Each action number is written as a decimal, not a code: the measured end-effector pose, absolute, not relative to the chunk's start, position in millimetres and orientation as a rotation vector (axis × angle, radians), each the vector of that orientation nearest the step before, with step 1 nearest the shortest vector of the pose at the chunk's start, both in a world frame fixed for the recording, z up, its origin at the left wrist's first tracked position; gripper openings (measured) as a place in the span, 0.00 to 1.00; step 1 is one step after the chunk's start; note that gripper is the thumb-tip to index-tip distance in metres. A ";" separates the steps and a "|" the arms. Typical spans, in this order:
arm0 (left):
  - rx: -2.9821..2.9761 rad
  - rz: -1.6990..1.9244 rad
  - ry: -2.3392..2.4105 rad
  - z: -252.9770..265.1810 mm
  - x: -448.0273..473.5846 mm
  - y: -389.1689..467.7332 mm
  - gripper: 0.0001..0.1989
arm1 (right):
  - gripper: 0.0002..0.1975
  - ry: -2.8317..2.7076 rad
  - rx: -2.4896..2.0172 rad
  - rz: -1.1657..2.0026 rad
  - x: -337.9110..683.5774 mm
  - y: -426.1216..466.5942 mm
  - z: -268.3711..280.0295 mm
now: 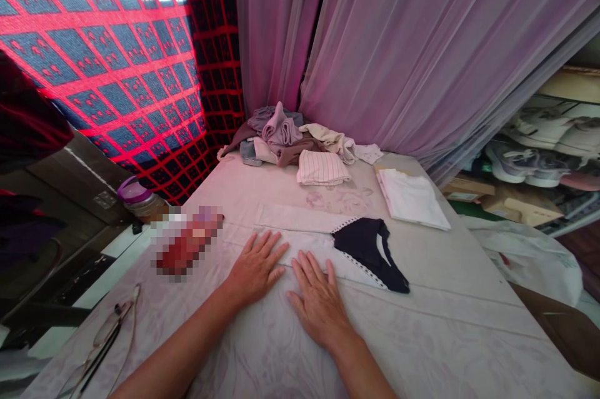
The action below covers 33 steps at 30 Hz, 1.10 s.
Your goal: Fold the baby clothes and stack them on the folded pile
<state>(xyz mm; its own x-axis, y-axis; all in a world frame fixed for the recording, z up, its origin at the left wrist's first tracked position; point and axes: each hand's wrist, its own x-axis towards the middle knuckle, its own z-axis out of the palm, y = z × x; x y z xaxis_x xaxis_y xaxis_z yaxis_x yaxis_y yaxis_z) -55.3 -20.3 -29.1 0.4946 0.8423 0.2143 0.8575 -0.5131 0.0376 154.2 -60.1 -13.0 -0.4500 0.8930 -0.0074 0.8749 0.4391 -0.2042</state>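
1. Head view, centre: a pale garment [290,221] with a navy, dotted-trim end lies spread flat on the patterned cloth [422,349], its navy end to the right.
2. The left hand [255,267] rests palm down on the garment's lower edge, left of centre, fingers straight and spread.
3. Just right of it, the right hand [319,299] also lies palm down, fingertips on the garment, fingers slightly parted, thumb out.
4. Upper centre: a heap of clothes [281,136], with a folded striped cloth [322,169] in front.
5. Right of centre: a folded white cloth [415,200].
6. Lower left: eyeglasses [107,331].
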 end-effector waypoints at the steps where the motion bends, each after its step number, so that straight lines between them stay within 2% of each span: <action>1: -2.644 -0.325 -1.501 -30.0 -55.6 -20.1 0.26 | 0.31 -2.586 -1.569 0.300 150.2 -59.7 -11.8; 10: -2.518 -0.325 -1.694 -32.6 -48.2 -16.5 0.29 | 0.31 -2.565 -1.656 0.345 172.0 -65.6 -9.3; 23: -2.487 -0.176 -1.851 -21.3 -41.8 -16.9 0.28 | 0.28 -2.437 -1.848 0.107 205.6 -72.4 -20.3; 33: -2.362 -0.033 -2.011 -11.9 -62.0 -24.4 0.28 | 0.26 -2.387 -1.810 -0.016 233.0 -80.8 -31.9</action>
<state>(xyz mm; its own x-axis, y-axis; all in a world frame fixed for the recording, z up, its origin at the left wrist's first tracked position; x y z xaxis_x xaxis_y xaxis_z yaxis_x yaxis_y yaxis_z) -62.0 -24.4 -11.9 0.1600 0.9862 0.0417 0.9871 -0.1595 -0.0159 233.0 -80.8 -31.9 -0.2631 0.9570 0.1223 0.9585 0.2737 -0.0796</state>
